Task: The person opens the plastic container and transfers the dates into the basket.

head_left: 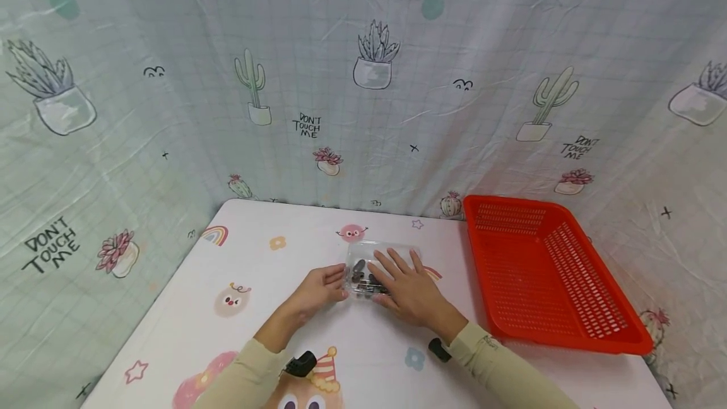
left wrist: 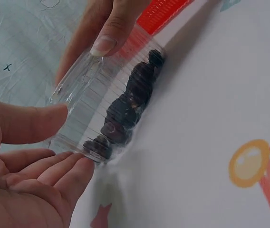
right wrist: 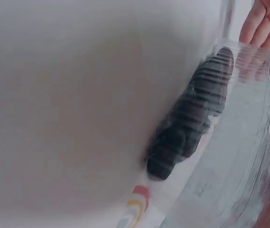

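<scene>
A clear plastic box (head_left: 354, 248) rests on the table, and several dark, rounded pieces (left wrist: 125, 109) lie along its bottom. Their exact kind is unclear through the ribbed plastic. My left hand (head_left: 315, 292) is at the box's left side, fingers fairly straight and fingertips right at its edge; in the left wrist view the thumb is held apart from the fingers. Across the top of the box lies my right hand (head_left: 411, 292), palm down with fingers spread, hiding much of its right part. In the right wrist view, the dark pieces (right wrist: 187, 118) show through the side wall.
To the right stands a red plastic basket (head_left: 528, 270) with slotted walls. The white table cover (head_left: 272, 333) has printed cartoon figures. Behind it and along both sides hangs a pale sheet (head_left: 341, 106) with printed cacti.
</scene>
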### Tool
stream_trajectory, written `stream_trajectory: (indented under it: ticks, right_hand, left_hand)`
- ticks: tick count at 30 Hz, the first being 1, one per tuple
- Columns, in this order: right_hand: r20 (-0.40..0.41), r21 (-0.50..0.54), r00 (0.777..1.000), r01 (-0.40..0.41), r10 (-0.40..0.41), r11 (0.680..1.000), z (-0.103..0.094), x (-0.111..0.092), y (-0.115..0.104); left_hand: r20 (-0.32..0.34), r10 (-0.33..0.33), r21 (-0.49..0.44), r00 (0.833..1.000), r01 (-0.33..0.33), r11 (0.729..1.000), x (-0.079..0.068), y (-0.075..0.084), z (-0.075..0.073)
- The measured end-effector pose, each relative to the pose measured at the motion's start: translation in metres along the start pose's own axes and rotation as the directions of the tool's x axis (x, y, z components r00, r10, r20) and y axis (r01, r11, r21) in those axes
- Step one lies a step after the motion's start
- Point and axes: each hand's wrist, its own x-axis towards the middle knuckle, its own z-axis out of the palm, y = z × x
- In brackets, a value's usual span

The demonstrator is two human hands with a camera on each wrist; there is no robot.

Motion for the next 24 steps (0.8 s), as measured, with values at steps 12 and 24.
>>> stream_trajectory:
  ticks: [12,24]
  right_hand:
    - [-0.021,-0.042,0.995,0.097,-0.098,0.994,-0.004,0.020,-0.017]
    - [-0.037,-0.075,0.984,0.169,-0.172,0.983,0.000,0.031,-0.030]
  left_hand:
    - [-0.137,-0.054,-0.040,0.989,0.049,0.998,0.001,-0.001,0.003]
    - [-0.150,-0.075,-0.126,0.986,0.056,0.991,-0.002,-0.002,0.002]
